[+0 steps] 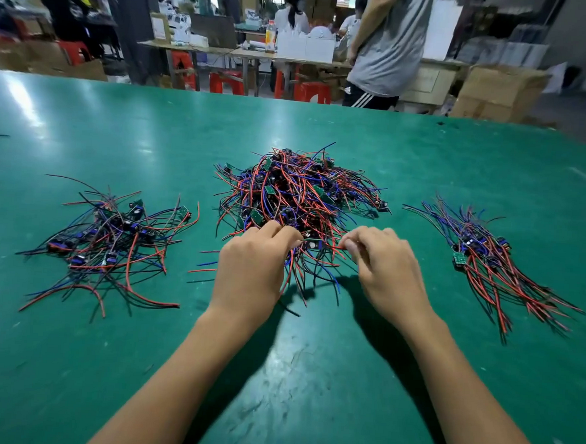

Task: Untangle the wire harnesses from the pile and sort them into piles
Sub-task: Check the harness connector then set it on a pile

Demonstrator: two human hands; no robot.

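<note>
Head view: looking down on a green table. Sitting in the middle, the big tangled pile of red, blue and black wires with small green boards. Lying to the left, a looser sorted heap; lying to the right, a neater bundle with wires mostly running one way, both well apart from the middle tangle.

Likely handling light and floppy: thin wires bending freely, snagging on one another, springing back when released. Probably best taking hold at a small board or close beside it, then drawing out slowly along the wire's own line; tugging on a loose wire end risking tightening the knot or straining a solder joint.

Reaching in at the near edge of the tangle, both forearms stretching forward from the bottom of the view, backs of the hands facing up. Left hand curling its fingers down into the wires, pinching some strands, exact ones not clear. Right hand closing thumb and fingertips on a red wire at the pile's edge, wrists hovering just above the table.

Standing beyond the far edge, a person in a grey shirt; cardboard boxes and red stools filling the blurred background.
</note>
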